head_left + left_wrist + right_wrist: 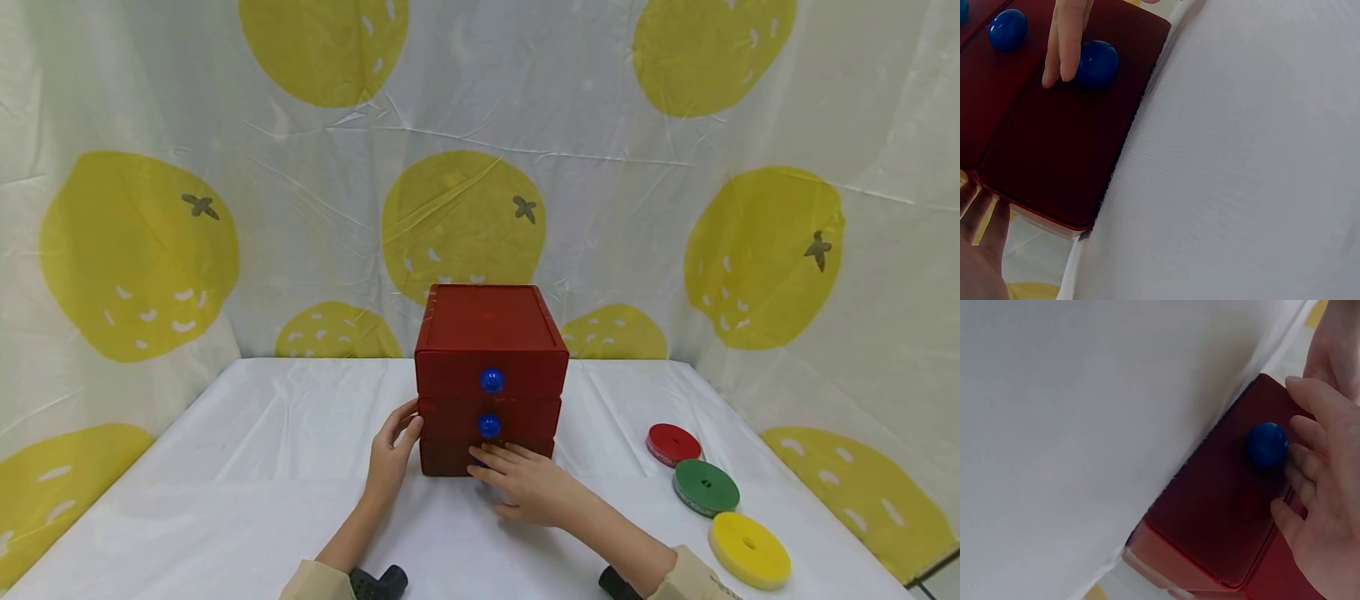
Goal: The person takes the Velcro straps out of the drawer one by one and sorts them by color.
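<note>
A red drawer box (487, 321) with three stacked drawers stands on the table; every drawer front sits flush. Blue round knobs mark the top drawer (450, 373) and the middle drawer (450, 417). In the head view the lowest knob is hidden behind my right hand (528, 486), but the left wrist view shows this bottom knob (1099, 64). My right fingers, fairly straight, reach across the bottom drawer front (1210, 494), right beside its knob. Against the box's left side rests my left hand (392, 454), fingers extended along the wall and thumb near the front edge.
On the right of the white-covered table (285, 500) lie a red roll (673, 443), a green roll (706, 487) and a yellow roll (750, 550), in a slanting row. A lemon-printed curtain (585, 217) hangs behind and at both sides.
</note>
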`<action>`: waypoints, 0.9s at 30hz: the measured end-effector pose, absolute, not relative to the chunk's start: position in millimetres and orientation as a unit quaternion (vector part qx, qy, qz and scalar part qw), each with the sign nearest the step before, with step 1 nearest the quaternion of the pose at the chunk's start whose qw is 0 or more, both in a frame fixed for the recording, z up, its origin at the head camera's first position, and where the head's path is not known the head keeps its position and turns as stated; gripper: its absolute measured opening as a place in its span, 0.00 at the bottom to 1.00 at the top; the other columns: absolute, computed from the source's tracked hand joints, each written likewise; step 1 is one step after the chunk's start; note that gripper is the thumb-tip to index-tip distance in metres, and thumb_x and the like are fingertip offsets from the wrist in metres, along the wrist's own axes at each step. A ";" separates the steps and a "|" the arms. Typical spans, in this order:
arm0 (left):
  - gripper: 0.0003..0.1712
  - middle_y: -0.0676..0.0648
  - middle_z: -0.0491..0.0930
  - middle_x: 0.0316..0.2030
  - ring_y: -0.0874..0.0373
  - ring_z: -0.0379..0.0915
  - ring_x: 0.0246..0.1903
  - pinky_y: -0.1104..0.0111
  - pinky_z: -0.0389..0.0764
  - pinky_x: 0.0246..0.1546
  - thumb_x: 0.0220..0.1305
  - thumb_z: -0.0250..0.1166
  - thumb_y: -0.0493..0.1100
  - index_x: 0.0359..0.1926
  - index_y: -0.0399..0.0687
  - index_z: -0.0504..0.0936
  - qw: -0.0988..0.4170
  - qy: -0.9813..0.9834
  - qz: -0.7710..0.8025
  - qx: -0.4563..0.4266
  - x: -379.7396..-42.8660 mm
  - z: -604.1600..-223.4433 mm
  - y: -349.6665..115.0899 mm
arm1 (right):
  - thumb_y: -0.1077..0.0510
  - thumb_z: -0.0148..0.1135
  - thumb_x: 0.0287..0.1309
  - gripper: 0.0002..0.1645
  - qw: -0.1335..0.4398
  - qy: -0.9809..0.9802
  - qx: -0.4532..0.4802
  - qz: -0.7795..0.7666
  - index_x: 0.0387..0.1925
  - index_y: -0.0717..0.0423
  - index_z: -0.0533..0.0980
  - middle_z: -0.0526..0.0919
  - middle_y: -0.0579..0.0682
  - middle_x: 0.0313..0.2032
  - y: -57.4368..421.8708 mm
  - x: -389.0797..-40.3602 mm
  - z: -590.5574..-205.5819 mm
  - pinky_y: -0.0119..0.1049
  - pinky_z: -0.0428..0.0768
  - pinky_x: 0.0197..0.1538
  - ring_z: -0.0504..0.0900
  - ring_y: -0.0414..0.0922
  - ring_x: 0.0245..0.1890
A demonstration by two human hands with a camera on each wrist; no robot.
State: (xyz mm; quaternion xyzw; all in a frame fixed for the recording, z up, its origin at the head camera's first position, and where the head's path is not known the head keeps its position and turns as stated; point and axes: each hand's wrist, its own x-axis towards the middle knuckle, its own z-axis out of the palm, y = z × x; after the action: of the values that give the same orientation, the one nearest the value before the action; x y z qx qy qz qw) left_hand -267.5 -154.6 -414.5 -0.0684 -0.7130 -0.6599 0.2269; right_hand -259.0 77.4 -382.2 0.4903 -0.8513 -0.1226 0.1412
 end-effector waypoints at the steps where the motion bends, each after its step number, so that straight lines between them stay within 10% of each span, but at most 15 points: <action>1: 0.20 0.45 0.75 0.53 0.74 0.70 0.46 0.79 0.74 0.47 0.64 0.56 0.45 0.56 0.45 0.72 0.226 -0.711 -0.662 -0.068 -267.7 -414.6 -154.6 | 0.40 0.57 0.54 0.34 0.138 -0.853 0.490 -0.116 0.62 0.43 0.65 0.65 0.44 0.64 77.7 -259.0 -382.4 0.37 0.64 0.65 0.63 0.41 0.65; 27: 0.19 0.42 0.75 0.53 0.76 0.67 0.45 0.80 0.74 0.44 0.65 0.53 0.41 0.56 0.40 0.72 0.226 -0.745 -0.626 -0.041 -247.9 -388.5 -151.2 | 0.44 0.57 0.56 0.31 0.132 -0.868 0.478 -0.002 0.61 0.42 0.65 0.68 0.44 0.62 103.0 -257.2 -374.9 0.45 0.66 0.63 0.65 0.43 0.63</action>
State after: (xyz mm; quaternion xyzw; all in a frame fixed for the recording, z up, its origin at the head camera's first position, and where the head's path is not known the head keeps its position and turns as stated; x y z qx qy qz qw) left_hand -247.9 -151.2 -388.5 -0.0408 -0.7454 -0.6257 0.2262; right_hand -257.2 103.0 -374.9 0.4781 -0.8684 -0.0024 0.1315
